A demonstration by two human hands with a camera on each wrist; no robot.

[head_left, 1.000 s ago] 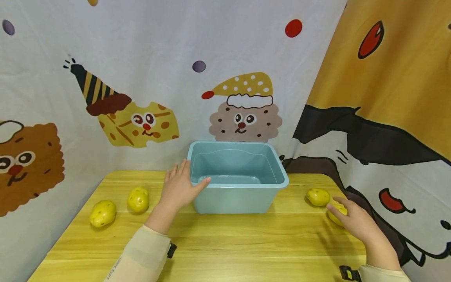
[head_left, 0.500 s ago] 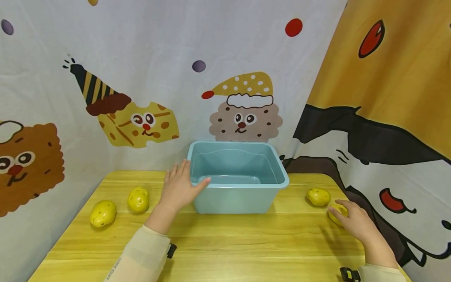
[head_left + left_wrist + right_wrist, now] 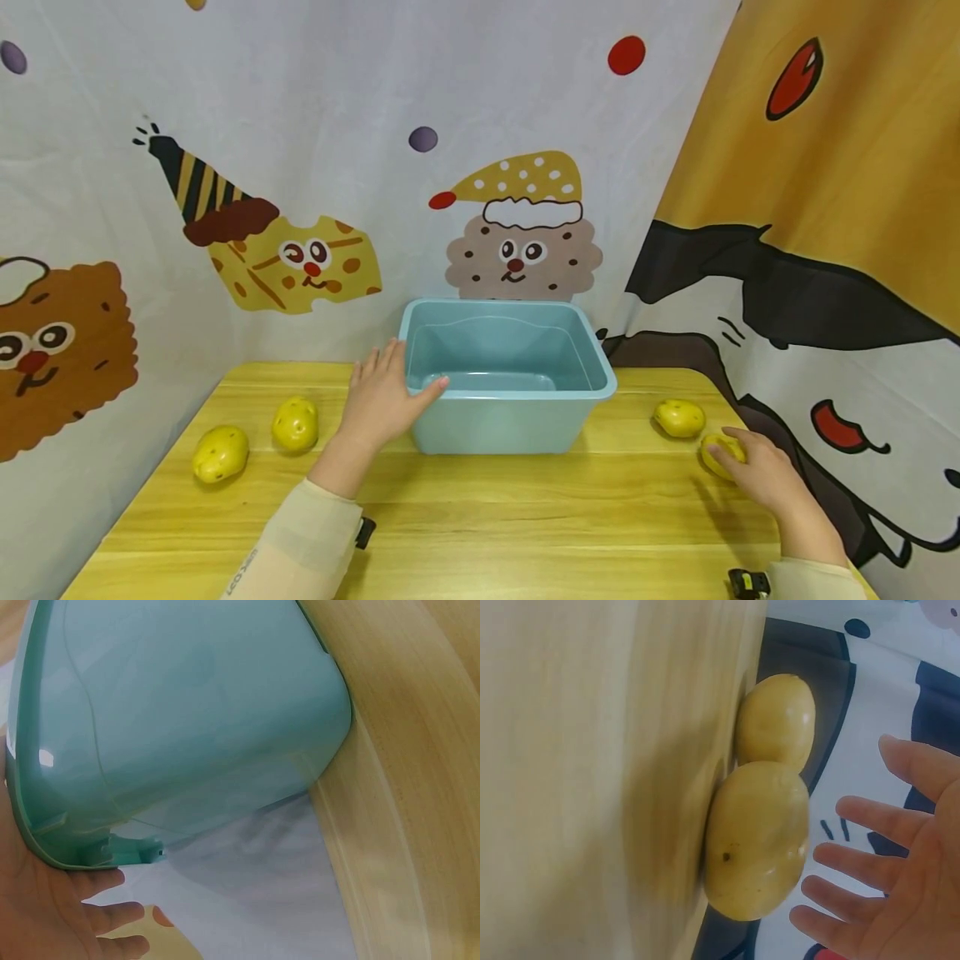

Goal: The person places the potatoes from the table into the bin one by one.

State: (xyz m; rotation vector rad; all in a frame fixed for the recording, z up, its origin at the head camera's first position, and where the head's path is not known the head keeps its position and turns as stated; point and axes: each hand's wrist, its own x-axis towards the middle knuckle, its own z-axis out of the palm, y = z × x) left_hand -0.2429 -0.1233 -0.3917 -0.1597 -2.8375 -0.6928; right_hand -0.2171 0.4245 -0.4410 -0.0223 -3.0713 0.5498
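Left hand (image 3: pixel 382 404): spread wide at the near left corner of the bin (image 3: pixel 502 429), thumb laid over the rim, the other fingers straight and reaching along the outer side. From where I stood it touched the bin without curling round it.

Bin: pale blue, upright on the table (image 3: pixel 525 525), just right of the left hand and well to the left of the right hand. Its mouth faced up. I could see the inner walls and part of the floor, which carried a bright reflection; the nearest strip of floor was hidden by the front wall. All four potatoes I counted lay outside it, on the wood.

Right hand (image 3: pixel 763 475): also wide, fingers straight and parted, poised over the near potato (image 3: pixel 756 844). The wrist view showed a slight gap between fingertips and skin. The far potato (image 3: pixel 679 418) lay just beyond, on the side toward the bin; whether those two touched I could not tell.

Out to the left of the left hand were the inner potato (image 3: pixel 295 425) and, farther out and closer to the person, the outer potato (image 3: pixel 221 456), set apart from each other.

Behind the bin hung a printed curtain (image 3: pixel 337 108).
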